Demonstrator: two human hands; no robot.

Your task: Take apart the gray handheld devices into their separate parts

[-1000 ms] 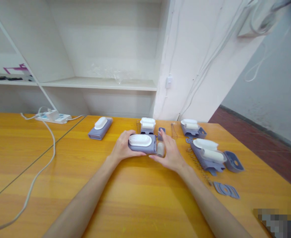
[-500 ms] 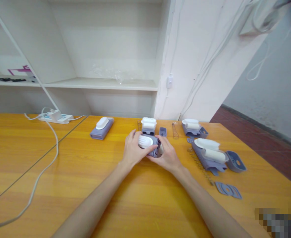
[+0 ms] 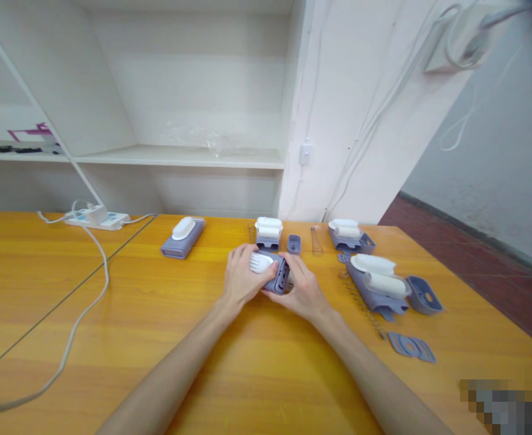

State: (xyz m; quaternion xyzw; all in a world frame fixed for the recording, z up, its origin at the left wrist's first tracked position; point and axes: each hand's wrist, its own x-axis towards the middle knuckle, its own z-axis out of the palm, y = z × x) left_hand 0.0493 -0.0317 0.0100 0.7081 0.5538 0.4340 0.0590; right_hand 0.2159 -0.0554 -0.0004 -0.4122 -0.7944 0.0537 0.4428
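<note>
Both the left hand (image 3: 241, 279) and right hand (image 3: 303, 293) have fingers clamped on a lilac plastic housing (image 3: 275, 275) with a white ribbed top, tilted toward three o'clock above the orange wooden surface (image 3: 157, 314).

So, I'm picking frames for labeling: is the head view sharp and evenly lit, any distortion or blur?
Head view: soft even light, faint shadows under both hands, left hand and right hand, around the purple device; wide-angle bending of shelf lines; top-right wall cables smeared; bottom-right corner pixelated.
</note>
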